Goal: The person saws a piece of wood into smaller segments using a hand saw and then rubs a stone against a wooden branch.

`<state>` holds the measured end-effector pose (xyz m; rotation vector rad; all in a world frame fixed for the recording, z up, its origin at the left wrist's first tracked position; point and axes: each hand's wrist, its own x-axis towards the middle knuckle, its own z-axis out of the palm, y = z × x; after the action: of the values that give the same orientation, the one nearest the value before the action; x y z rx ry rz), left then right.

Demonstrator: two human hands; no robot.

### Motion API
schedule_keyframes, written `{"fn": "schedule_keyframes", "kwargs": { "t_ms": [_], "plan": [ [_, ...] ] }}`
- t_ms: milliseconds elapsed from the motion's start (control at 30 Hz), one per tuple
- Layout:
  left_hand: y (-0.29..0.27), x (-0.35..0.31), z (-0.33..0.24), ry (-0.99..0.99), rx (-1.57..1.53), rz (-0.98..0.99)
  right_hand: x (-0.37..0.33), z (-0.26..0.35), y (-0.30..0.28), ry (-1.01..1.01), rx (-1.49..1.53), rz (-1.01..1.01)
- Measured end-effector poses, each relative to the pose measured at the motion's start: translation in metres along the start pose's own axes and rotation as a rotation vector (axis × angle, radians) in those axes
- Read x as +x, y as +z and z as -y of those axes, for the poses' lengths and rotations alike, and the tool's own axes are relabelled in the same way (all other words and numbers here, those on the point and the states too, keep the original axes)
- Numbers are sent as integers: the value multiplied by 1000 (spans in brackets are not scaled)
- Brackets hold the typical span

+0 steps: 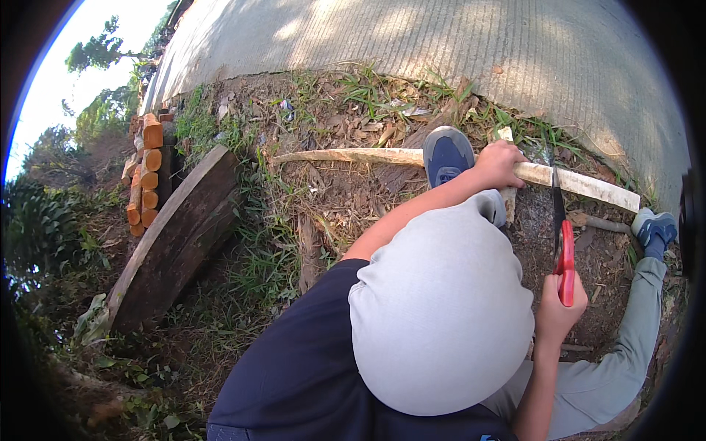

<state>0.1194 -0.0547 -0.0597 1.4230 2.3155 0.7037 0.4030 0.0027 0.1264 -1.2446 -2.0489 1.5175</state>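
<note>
A long, narrow wooden board (353, 156) lies crosswise over the dirt, its far right end pale and square-cut. My left hand (500, 163) is closed over the board, pressing down just left of the saw. In my right hand (560, 309) is the red handle of a handsaw (565, 253), fingers wrapped round it. The saw's dark blade rests across the board, pointing away from me. Under the board near my left hand, a short wood piece (507, 134) sticks out. My left shoe (447, 153) presses on the board; my right shoe (653, 226) is by its right end.
A ribbed concrete road (412, 37) runs along the far side. To the left leans a thick, dark wooden slab (176, 239), with stacked orange-brown cut logs (151, 158) behind it. Grass and leaf litter (257, 250) cover the ground. A stick (599, 222) lies near my right shoe.
</note>
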Motion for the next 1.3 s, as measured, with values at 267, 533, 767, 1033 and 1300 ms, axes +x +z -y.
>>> {"fn": "schedule_keyframes", "kwargs": {
  "t_ms": [267,533,767,1033,1300],
  "plan": [
    [1,6,-4,14,26,-25,-65,-7,-62,-73,-159,-48],
    [1,-8,11,-9,41,13,-43,5,-25,-4,6,11],
    [-1,4,0,-11,128,62,-11,-23,6,7,45,-55],
    [-10,-3,-4,8,168,44,-70,-10,-40,70,28,-58],
    [3,4,-5,59,148,74,-45,-35,-10,32,29,-127]
  ]
}}
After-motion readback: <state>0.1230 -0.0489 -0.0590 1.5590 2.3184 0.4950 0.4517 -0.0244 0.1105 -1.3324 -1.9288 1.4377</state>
